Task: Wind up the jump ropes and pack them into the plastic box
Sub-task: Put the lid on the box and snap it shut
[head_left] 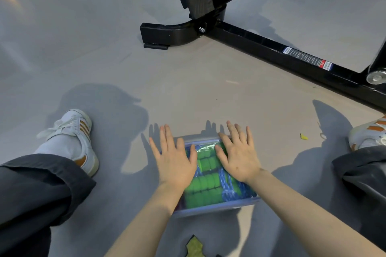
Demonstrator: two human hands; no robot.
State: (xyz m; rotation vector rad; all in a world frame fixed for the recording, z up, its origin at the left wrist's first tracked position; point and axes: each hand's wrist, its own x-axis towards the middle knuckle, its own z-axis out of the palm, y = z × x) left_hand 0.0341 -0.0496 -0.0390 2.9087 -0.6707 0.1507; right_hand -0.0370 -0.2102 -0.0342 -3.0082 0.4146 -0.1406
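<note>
Both hands [206, 158] flat on plastic box [217, 207] w/ jump ropes [205, 190] inside.

Box [216, 208] on floor [129, 73], between legs. Ropes [205, 190] in box. Left hand [174, 158] flat on box, left part; right hand [240, 157] flat on box, right part. Left shoe [78, 135] well left of box; right shoe [369, 133] well right. Frame [246, 44] behind box, to right. Scrap [194, 246] before box; small scrap [304, 136] right of box.
</note>
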